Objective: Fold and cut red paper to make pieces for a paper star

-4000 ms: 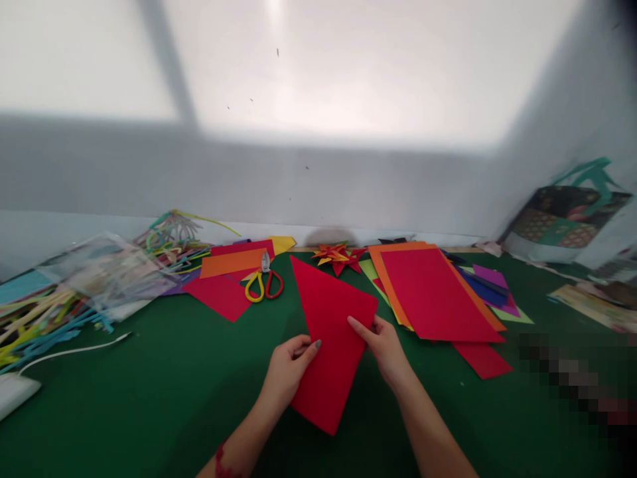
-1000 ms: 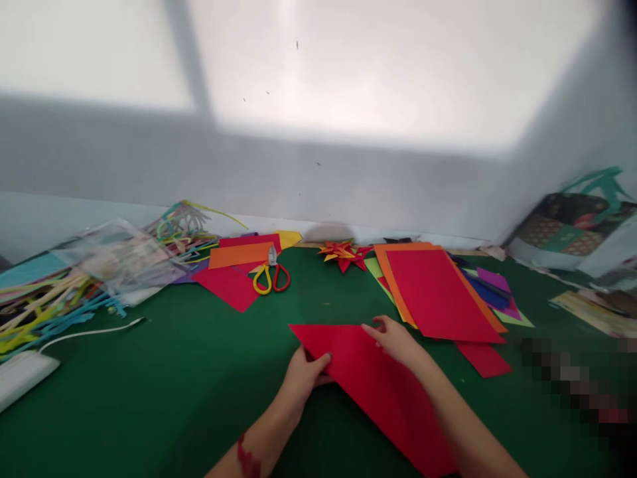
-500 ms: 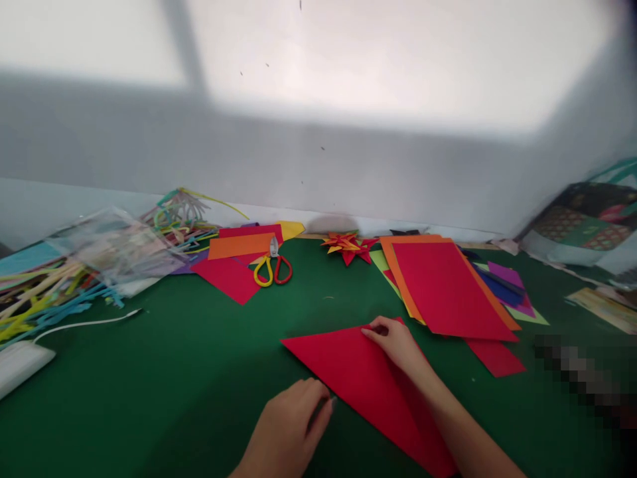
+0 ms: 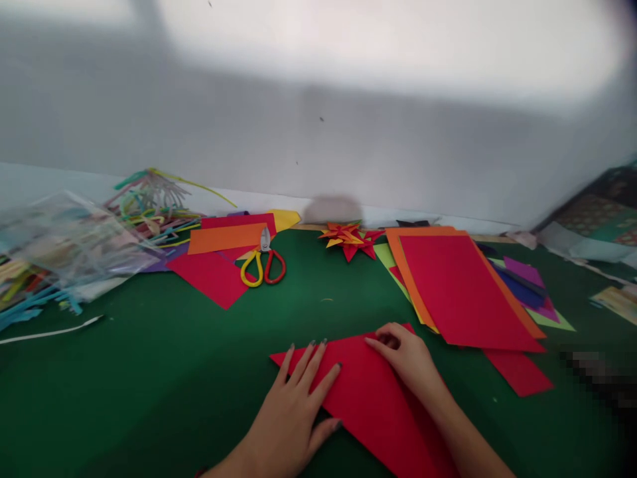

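Lying partly under left hand (image 4: 289, 413) | red paper (image 4: 371, 392) | right hand (image 4: 411, 355): far edge

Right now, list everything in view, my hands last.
Sheet: one, red, front centre
Scissors: one, yellow and red, left centre
Star cluster: one, red and orange, far centre
Stacked sheets: several, red above orange, right
Loose piece: one, red, partly under stack
Small papers: several, purple, blue, green, right
Left papers: several, mixed colours, near scissors
Strips: many, mixed colours, far left
Plastic: one, clear, over strips
Cable: one, white, left
Bag: one, patterned, right
Blurred object: one, dark, right edge
Tabletop: one, green, lower view
Wall: one, pale, behind
Left hand: one, on sheet
Right hand: one, on sheet
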`<act>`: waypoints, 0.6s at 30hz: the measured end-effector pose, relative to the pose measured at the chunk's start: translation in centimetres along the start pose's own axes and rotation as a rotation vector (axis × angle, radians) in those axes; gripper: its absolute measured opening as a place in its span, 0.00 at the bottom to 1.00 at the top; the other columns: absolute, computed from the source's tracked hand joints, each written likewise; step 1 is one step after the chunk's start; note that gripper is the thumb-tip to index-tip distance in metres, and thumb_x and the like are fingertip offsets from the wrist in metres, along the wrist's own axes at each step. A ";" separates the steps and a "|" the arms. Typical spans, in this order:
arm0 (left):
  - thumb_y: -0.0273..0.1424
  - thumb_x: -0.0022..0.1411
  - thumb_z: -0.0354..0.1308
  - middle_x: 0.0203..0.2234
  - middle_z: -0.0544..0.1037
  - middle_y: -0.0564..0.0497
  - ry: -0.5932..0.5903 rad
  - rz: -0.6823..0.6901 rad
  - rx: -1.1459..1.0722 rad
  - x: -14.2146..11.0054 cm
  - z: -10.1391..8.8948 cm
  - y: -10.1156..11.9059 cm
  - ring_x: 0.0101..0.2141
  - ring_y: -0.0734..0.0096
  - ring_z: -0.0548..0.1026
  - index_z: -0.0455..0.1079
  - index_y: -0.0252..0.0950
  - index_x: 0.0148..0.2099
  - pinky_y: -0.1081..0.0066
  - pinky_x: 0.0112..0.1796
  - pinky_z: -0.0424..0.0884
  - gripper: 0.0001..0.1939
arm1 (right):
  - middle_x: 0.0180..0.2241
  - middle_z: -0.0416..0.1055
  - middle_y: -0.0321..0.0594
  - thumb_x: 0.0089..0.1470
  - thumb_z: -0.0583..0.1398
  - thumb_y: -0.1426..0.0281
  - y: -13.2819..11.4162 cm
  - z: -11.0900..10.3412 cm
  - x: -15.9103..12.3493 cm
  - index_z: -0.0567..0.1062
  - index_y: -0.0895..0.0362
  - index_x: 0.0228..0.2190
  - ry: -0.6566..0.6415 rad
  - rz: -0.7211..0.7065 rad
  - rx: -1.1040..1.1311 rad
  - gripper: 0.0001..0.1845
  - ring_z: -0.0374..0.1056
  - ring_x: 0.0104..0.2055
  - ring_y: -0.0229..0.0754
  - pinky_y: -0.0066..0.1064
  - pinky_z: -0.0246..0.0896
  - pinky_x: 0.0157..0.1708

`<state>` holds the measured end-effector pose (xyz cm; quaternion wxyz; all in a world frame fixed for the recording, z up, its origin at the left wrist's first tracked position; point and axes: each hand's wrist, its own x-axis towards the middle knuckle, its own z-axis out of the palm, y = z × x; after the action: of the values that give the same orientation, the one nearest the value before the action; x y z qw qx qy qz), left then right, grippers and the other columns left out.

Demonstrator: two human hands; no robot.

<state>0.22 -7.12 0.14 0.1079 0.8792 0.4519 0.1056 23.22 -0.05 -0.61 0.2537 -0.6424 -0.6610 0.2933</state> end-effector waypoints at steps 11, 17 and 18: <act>0.39 0.62 0.40 0.60 0.44 0.50 -0.037 -0.016 0.018 0.1 0.5 -0.5 0.57 0.58 0.47 0.37 0.46 0.61 0.54 0.53 0.47 0.27 | 0.24 0.69 0.37 0.46 0.55 0.59 -0.5 -0.3 -0.1 0.69 0.53 0.24 -0.042 0.062 0.004 0.11 0.65 0.27 0.40 0.28 0.58 0.26; 0.40 0.62 0.40 0.60 0.42 0.50 -0.059 -0.029 0.013 0.1 0.4 -0.4 0.57 0.58 0.46 0.36 0.47 0.61 0.53 0.53 0.49 0.27 | 0.25 0.69 0.36 0.46 0.55 0.58 -1.0 -0.4 -0.2 0.69 0.53 0.23 -0.049 0.088 -0.011 0.12 0.65 0.27 0.40 0.28 0.57 0.25; 0.40 0.62 0.40 0.60 0.42 0.50 -0.066 -0.030 0.010 0.2 0.4 -0.4 0.57 0.58 0.46 0.36 0.47 0.61 0.53 0.52 0.49 0.27 | 0.25 0.69 0.36 0.47 0.55 0.58 -1.0 -0.4 -0.2 0.69 0.53 0.23 -0.049 0.084 -0.013 0.12 0.65 0.27 0.40 0.28 0.57 0.25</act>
<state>0.10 -6.77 -0.31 0.1198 0.8758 0.4619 0.0727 22.82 -0.19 0.38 0.2207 -0.6639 -0.6413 0.3151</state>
